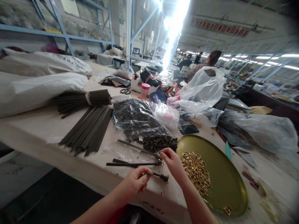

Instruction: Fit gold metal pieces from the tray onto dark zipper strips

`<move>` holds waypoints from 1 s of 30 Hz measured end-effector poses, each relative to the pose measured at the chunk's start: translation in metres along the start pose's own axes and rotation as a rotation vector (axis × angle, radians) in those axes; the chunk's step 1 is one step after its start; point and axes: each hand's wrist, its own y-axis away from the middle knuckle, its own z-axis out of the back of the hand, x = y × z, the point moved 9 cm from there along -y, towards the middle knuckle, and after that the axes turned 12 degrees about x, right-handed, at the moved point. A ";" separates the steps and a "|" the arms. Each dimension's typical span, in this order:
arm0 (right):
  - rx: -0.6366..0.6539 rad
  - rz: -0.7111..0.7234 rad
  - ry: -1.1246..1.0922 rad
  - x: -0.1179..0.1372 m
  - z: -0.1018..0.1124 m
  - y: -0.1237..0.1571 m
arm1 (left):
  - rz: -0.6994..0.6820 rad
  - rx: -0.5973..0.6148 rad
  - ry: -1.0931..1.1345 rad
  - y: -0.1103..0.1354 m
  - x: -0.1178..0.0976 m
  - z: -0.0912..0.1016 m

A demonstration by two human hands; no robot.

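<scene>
My left hand (139, 179) is closed in a pinch at the table's front edge, a small dark bit showing at its fingertips. Behind those fingers runs a dark strap with a gold buckle (167, 179) at its right end. My right hand (172, 159) is also pinched, its fingertips at the buckle end of a thin dark strap (137, 147). Between the hands another dark strap (133, 164) lies flat. Small black loops (158, 143) are heaped just beyond my right hand. Gold buckles (196, 172) fill part of an oval green-gold tray (229, 183) on the right.
Dark strips lie fanned out (90, 129) at left, with a tied bundle (98, 97) behind. A plastic bag of black pieces (137, 116), a pink-lidded jar (144, 91) and scissors (125, 91) stand farther back. White sacks (42, 90) lie left; a person (201, 67) is beyond.
</scene>
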 end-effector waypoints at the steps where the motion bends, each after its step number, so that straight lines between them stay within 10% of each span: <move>1: 0.024 0.027 -0.060 0.007 -0.003 0.010 | -0.011 -0.005 -0.019 -0.004 -0.004 0.002; 6: -0.027 0.230 -0.315 0.049 -0.005 0.050 | -0.044 -0.007 -0.105 -0.021 -0.013 0.003; 30: -0.128 0.349 0.027 0.082 -0.007 0.073 | -0.085 -0.097 -0.637 0.007 -0.028 -0.004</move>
